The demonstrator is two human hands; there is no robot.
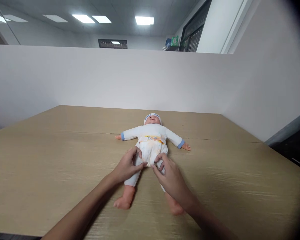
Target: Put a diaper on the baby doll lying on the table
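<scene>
A baby doll [152, 129] in a white outfit with blue cuffs lies on its back on the wooden table, arms spread and head away from me. Around its hips is a white diaper [149, 150] with an orange and yellow printed waistband. My left hand [128, 163] pinches the diaper's edge by the leg on the left. On the other side, my right hand [168, 170] has its fingers curled on the opposite leg edge. Both thumbs meet the diaper low between the legs. The right hand partly covers one doll leg; bare feet show below both.
The wooden table [65, 160] spreads widely around the doll, with a seam running across it behind the hands. A white partition wall [115, 80] rises at the table's far edge. A dark object [293, 143] stands at the right side.
</scene>
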